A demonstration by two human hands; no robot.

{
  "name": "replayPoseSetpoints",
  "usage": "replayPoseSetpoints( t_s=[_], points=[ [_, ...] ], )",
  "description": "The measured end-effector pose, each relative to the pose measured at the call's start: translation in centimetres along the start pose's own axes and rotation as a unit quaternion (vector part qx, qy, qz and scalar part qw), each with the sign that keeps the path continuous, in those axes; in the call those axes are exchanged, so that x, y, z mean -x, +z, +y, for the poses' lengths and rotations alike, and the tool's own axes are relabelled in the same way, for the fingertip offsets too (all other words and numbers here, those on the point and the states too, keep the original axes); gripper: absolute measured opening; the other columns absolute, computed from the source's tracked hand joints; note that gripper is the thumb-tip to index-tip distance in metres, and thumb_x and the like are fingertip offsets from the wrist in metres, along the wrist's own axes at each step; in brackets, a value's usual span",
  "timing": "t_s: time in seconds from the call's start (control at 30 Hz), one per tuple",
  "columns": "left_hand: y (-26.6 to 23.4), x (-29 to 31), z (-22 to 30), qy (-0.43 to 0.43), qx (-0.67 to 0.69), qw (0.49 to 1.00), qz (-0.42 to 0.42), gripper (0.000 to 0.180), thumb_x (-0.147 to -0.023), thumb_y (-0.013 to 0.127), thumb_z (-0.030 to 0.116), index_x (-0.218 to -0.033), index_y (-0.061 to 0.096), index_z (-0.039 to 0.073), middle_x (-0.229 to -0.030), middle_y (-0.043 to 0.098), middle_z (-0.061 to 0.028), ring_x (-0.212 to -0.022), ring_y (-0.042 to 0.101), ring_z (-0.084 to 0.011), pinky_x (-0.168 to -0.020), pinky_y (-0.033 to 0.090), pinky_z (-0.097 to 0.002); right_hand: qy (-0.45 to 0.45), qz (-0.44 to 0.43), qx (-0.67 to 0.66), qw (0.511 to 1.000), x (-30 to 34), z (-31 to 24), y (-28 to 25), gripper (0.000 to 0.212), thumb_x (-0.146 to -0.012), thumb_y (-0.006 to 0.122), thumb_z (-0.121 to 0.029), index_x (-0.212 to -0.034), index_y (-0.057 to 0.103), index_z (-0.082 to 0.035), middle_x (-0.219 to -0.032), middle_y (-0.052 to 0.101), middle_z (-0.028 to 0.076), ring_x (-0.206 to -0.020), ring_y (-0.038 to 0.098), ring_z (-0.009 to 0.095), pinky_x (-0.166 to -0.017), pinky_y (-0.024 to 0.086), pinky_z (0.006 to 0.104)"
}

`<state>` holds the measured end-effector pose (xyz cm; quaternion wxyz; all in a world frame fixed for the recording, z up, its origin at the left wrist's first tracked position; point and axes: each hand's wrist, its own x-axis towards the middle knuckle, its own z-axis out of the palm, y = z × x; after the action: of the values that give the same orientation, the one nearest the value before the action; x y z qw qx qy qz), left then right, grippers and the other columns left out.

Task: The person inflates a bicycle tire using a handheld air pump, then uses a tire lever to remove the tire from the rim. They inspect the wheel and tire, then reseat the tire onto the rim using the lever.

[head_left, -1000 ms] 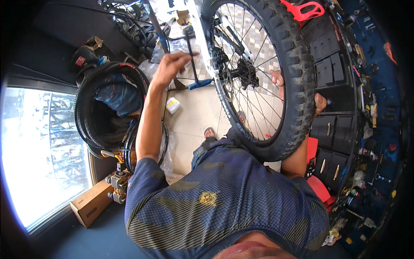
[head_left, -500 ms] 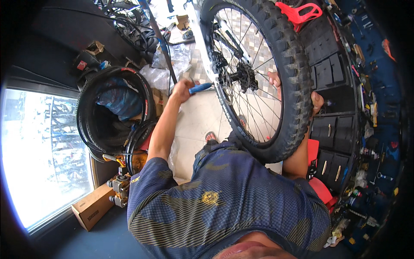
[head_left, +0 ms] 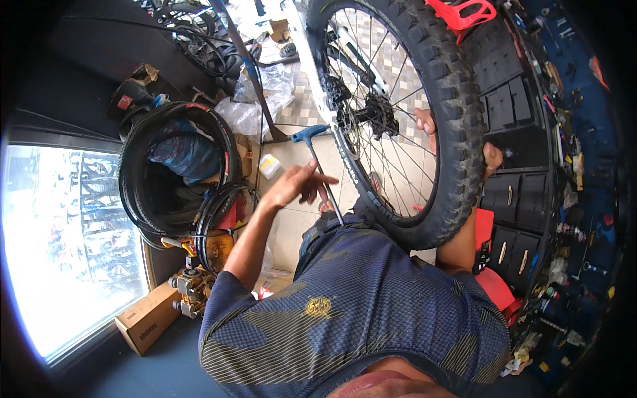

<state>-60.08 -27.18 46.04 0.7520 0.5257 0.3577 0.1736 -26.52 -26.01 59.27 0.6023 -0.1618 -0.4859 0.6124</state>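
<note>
A blue T-handle hex key [head_left: 310, 133] is at my left hand [head_left: 292, 186]. Its long shaft slants toward my shirt, passing between the thumb and the loosely bent fingers. My right hand [head_left: 492, 158] reaches around the knobby black tyre [head_left: 458, 99]. Fingers show through the spokes on one side and more of the hand on the outer side; the tyre hides the palm. This bicycle wheel [head_left: 375, 116], with a disc rotor and dark hub parts at its centre, stands upright beside a white frame [head_left: 312, 60], to the left of my right hand.
Black tyres [head_left: 229, 152] are stacked at the left, by a bright window [head_left: 79, 239]. A cardboard box [head_left: 146, 318] lies below them. Dark drawers [head_left: 507, 192] and a tool-covered panel [head_left: 584, 199] line the right. A red bottle cage [head_left: 464, 16] is beyond the tyre.
My left hand has drawn back toward my body from beside the hub. The hex key has swung so its shaft points toward me. My right hand stays on the tyre.
</note>
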Motion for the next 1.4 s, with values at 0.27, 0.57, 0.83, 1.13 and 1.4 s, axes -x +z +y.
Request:
replayPoseSetpoints(
  t_s=[0.27,0.57,0.83,1.13,1.4],
  points=[
    [-8.2,-10.9,-10.0,-0.140,0.214,0.952,0.169,0.092,-0.098,0.018,0.073,-0.120,0.070,0.001,-0.098,0.074,-0.0113,-0.073,0.064,-0.0172,-0.063,0.048,-0.0285,0.001,-0.042,0.008,0.999,0.1,-0.2,-1.2,0.091,-0.082,0.044,-0.066,-0.134,0.048,0.009,-0.114,0.056,0.020,-0.107,0.046,0.028,-0.101,0.029,0.0435],
    [-9.9,-9.0,6.7,0.093,-0.103,0.929,0.344,0.027,-0.098,0.066,0.026,-0.115,0.076,0.008,-0.078,0.063,0.0011,-0.064,0.048,-0.0074,-0.060,0.042,-0.0244,-0.012,-0.093,-0.005,0.996,-0.1,-0.3,-1.3,0.091,-0.083,0.042,-0.067,-0.127,0.053,0.012,-0.118,0.058,0.022,-0.114,0.047,0.031,-0.111,0.023,0.0482],
    [0.0,0.2,0.0,0.052,-0.094,0.991,0.080,0.036,-0.093,0.055,0.007,-0.125,0.072,0.012,-0.075,0.070,-0.0025,-0.056,0.053,-0.0049,-0.053,0.046,-0.0223,-0.006,-0.078,0.020,0.997,0.0,-0.1,-1.3,0.091,-0.083,0.041,-0.067,-0.127,0.053,0.012,-0.117,0.058,0.022,-0.113,0.047,0.031,-0.110,0.024,0.0480],
    [-8.0,-8.9,-9.8,-0.092,0.346,0.926,0.119,0.051,-0.097,0.055,0.034,-0.125,0.063,-0.008,-0.112,0.072,-0.0170,-0.079,0.068,-0.0169,-0.070,0.056,-0.0271,-0.008,-0.072,-0.032,0.997,-0.7,0.2,-0.9,0.086,-0.083,0.046,-0.061,-0.131,0.050,0.011,-0.114,0.060,0.024,-0.112,0.049,0.032,-0.109,0.026,0.0479],
    [-6.7,-11.4,-7.5,-0.164,0.553,0.792,0.199,0.075,-0.080,0.074,0.064,-0.098,0.052,-0.005,-0.095,0.060,-0.0151,-0.091,0.065,-0.0300,-0.078,0.060,-0.0349,0.012,0.027,-0.010,1.000,0.3,0.0,0.2,0.089,-0.081,0.046,-0.066,-0.125,0.054,0.011,-0.109,0.060,0.022,-0.105,0.050,0.031,-0.104,0.030,0.0454]
  ],
)
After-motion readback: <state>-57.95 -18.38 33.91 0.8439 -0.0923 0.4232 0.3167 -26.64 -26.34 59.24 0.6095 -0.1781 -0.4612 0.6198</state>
